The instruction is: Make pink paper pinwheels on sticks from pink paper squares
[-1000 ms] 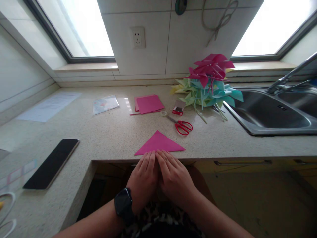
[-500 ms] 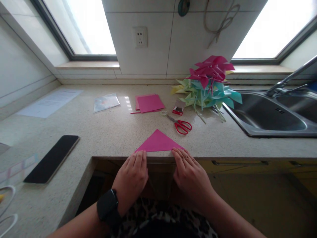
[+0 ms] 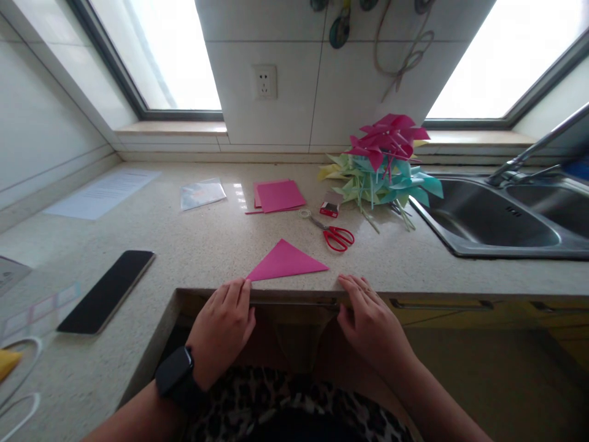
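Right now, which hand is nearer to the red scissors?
Right. The right hand rests on the counter edge just below the red scissors. The left hand is farther away, at the left corner of the pink paper triangle.

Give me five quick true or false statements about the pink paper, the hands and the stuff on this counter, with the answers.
1. The folded pink paper triangle lies flat on the countertop. True.
2. The right hand grips the red-handled scissors. False: the scissors lie untouched beyond the triangle, and the right hand rests at the counter edge.
3. The left hand has its fingertips at the triangle's left corner. True.
4. The black phone lies in the sink. False: it lies on the countertop, at the left.
5. A pile of paper pinwheels sits next to the sink. True.
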{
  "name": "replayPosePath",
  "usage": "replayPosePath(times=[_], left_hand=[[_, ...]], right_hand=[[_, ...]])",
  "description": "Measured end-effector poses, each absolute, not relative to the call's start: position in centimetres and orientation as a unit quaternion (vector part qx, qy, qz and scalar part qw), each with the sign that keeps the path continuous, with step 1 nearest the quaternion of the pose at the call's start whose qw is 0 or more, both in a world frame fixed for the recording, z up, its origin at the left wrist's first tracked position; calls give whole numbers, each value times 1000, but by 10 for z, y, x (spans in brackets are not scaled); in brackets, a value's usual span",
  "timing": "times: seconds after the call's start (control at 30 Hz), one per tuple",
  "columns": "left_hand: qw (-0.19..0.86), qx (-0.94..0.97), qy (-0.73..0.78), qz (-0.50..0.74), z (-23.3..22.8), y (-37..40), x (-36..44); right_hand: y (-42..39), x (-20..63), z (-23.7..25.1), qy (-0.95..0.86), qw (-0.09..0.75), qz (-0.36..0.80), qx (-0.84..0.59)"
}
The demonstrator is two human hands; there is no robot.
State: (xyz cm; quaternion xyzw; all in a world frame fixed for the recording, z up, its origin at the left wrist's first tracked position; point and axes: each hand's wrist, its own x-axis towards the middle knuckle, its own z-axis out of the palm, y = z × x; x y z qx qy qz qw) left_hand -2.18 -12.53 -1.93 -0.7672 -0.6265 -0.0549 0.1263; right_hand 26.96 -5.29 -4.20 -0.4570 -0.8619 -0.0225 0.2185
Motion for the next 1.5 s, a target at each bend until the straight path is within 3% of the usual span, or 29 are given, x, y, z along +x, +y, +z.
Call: replayPosePath(times=[0.27, 0.6, 0.77, 1.0, 1.13, 1.27, 1.33, 1.5], left_hand=[[152, -754, -633, -82, -8, -112, -10], [107, -844, -510, -123, -25, -94, 8], [74, -870, -463, -153, -6, -98, -2], [-120, -852, -444, -250, 58, -102, 1], [-232, -813, -475, -242, 68, -90, -7], [-144, -812, -516, -230, 44, -66, -18], [-60, -815, -527, -231, 26, -56, -22], [11, -815, -526, -242, -8, -57, -21]], right_hand=[[-61, 275, -50, -830, 348, 73, -430], [-75, 267, -47, -841, 365, 99, -386], [-76, 270, -29, -819, 413, 103, -385], [-72, 270, 27, -847, 418, 68, -322], [-58, 263, 43, -836, 399, 126, -355], [-24, 248, 29, -814, 326, 203, -435], [-5, 238, 16, -819, 288, 160, -470], [18, 218, -8, -823, 265, 64, -498]])
